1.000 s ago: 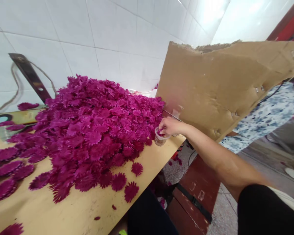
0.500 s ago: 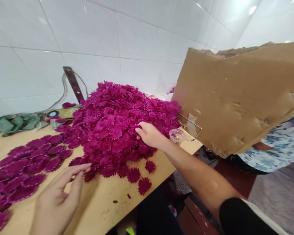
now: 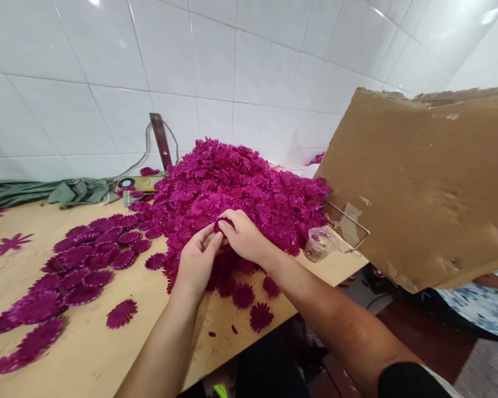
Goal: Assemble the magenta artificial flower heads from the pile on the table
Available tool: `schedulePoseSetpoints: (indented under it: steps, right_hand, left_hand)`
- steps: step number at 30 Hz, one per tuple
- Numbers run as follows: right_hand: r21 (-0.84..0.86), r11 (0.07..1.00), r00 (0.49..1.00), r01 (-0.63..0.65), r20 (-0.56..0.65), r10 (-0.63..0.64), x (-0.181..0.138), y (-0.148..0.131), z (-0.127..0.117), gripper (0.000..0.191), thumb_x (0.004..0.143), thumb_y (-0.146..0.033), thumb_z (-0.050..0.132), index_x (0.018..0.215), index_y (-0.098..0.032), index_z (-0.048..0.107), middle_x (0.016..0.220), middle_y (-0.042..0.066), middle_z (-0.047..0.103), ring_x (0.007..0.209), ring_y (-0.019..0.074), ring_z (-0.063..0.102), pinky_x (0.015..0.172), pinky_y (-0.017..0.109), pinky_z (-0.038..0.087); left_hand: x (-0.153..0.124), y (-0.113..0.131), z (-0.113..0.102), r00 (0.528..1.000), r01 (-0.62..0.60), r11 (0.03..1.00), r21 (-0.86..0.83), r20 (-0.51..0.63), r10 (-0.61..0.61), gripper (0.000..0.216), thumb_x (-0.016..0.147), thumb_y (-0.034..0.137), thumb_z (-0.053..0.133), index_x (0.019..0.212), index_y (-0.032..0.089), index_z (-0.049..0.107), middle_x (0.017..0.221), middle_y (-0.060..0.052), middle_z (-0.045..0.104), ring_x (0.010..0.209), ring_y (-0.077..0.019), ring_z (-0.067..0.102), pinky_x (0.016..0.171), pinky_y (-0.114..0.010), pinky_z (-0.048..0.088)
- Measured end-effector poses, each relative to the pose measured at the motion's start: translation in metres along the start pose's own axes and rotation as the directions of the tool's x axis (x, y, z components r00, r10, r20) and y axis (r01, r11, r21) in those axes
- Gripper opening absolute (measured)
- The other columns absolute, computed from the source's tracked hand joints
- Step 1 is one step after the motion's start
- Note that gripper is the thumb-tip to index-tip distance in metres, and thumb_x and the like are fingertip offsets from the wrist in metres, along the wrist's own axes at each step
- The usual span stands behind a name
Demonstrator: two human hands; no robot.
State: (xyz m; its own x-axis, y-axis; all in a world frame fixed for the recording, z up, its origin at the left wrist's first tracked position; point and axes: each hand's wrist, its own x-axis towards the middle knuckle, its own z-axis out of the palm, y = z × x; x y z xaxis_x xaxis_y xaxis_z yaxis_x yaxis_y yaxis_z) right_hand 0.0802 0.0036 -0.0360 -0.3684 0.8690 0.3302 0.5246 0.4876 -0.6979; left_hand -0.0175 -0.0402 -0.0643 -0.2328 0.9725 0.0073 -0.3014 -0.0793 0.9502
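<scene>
A big heap of magenta fabric flower heads (image 3: 236, 188) lies on a pale wooden table (image 3: 87, 348) against a white tiled wall. My left hand (image 3: 197, 260) and my right hand (image 3: 243, 235) meet at the heap's front edge. Their fingertips are closed together on one flower head (image 3: 223, 224) at that edge. A small clear plastic cup (image 3: 318, 244) stands on the table to the right of my right hand, next to a bent wire frame (image 3: 348, 218).
Flat flower heads (image 3: 83, 265) lie in overlapping rows on the left of the table, loose ones near the front edge. A large torn cardboard sheet (image 3: 423, 182) leans at the right. Green cloth (image 3: 53, 192) lies by the wall. A person in patterned clothing (image 3: 481, 307) is behind the cardboard.
My right hand left the cup and moved left onto the heap. My left hand came into view and rose to meet it. The view swung left.
</scene>
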Motion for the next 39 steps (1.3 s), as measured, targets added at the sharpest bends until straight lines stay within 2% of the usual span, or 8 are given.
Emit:
schedulePoseSetpoints:
  steps: [5,11,18,25,30,32,36,39]
  right_hand:
    - [0.023,0.999,0.999,-0.031,-0.021,0.031,-0.009,-0.005,0.002,0.023,0.076,-0.012,0.052,0.099,-0.012,0.05,0.098,0.009,0.05,0.092,0.0163,0.05,0.088,0.034,0.042]
    - [-0.194,0.922,0.937,0.335,-0.035,-0.347,-0.02,-0.015,-0.012,0.016,0.075,-0.015,0.057,0.09,-0.016,0.053,0.098,0.008,0.049,0.094,0.0185,0.048,0.086,0.035,0.041]
    - [-0.173,0.969,0.935,0.176,0.337,-0.11,-0.005,-0.021,-0.019,0.01,0.073,-0.022,0.061,0.073,-0.017,0.052,0.064,-0.003,0.052,0.059,0.0095,0.046,0.06,0.023,0.035]
    - [-0.442,0.875,0.98,0.196,0.122,-0.158,-0.002,-0.032,-0.013,0.017,0.083,-0.017,0.04,0.072,-0.018,0.054,0.074,0.005,0.058,0.071,0.0156,0.051,0.068,0.028,0.036]
    - [-0.308,0.941,0.945,-0.139,-0.324,0.034,0.04,-0.015,-0.044,0.018,0.084,-0.015,0.037,0.087,-0.015,0.055,0.079,0.007,0.058,0.076,0.0184,0.054,0.074,0.033,0.04]
    - [-0.301,0.936,0.927,-0.18,-0.37,0.06,0.052,-0.01,-0.054,0.02,0.078,-0.011,0.046,0.096,-0.011,0.054,0.096,0.014,0.058,0.091,0.0229,0.054,0.083,0.039,0.039]
    - [-0.298,0.954,0.98,0.03,-0.177,-0.086,0.039,-0.023,-0.046,0.029,0.072,-0.01,0.056,0.1,-0.011,0.057,0.109,0.015,0.055,0.107,0.0255,0.048,0.093,0.043,0.036]
    - [-0.07,0.99,0.973,0.126,0.203,-0.109,0.015,-0.037,-0.025,0.009,0.073,-0.02,0.061,0.08,-0.016,0.06,0.079,0.004,0.061,0.078,0.016,0.057,0.078,0.034,0.045]
  left_hand:
    - [0.0,-0.005,-0.007,0.999,-0.047,0.998,-0.039,-0.028,0.046,0.043,0.05,0.042,0.076,0.079,0.014,0.064,0.067,-0.001,0.065,0.07,-0.0155,0.059,0.066,-0.026,0.045]
    - [0.002,-0.006,-0.017,0.989,-0.092,0.994,0.066,-0.111,0.099,0.037,0.057,0.047,0.069,0.056,0.016,0.05,0.044,0.008,0.042,0.043,-0.0054,0.034,0.044,-0.019,0.027]
    - [-0.002,-0.005,-0.018,0.997,-0.061,0.993,0.1,-0.03,0.065,0.042,0.065,0.058,0.058,0.056,0.018,0.046,0.049,0.006,0.042,0.046,-0.0073,0.033,0.046,-0.022,0.028]
    - [-0.007,0.0,-0.014,0.985,-0.165,0.961,0.223,-0.01,0.171,0.036,0.065,0.048,0.062,0.057,0.018,0.043,0.052,0.007,0.039,0.051,-0.0073,0.034,0.049,-0.021,0.029]
    - [-0.012,0.002,-0.018,0.99,-0.109,0.979,0.172,-0.072,0.123,0.038,0.062,0.048,0.064,0.055,0.019,0.04,0.048,0.008,0.036,0.046,-0.0058,0.03,0.044,-0.02,0.026]
    - [-0.013,0.001,-0.022,0.993,-0.052,0.99,0.134,-0.095,0.065,0.04,0.058,0.049,0.067,0.056,0.018,0.042,0.047,0.008,0.038,0.045,-0.0056,0.032,0.044,-0.02,0.026]
    - [-0.011,0.002,-0.025,0.996,0.018,1.0,0.022,-0.088,-0.016,0.042,0.054,0.05,0.07,0.058,0.018,0.044,0.045,0.008,0.041,0.041,-0.0049,0.032,0.042,-0.019,0.025]
    - [-0.01,0.005,-0.025,0.996,0.009,1.0,-0.02,-0.09,-0.011,0.043,0.054,0.05,0.071,0.055,0.017,0.044,0.043,0.008,0.041,0.039,-0.0039,0.03,0.04,-0.018,0.022]
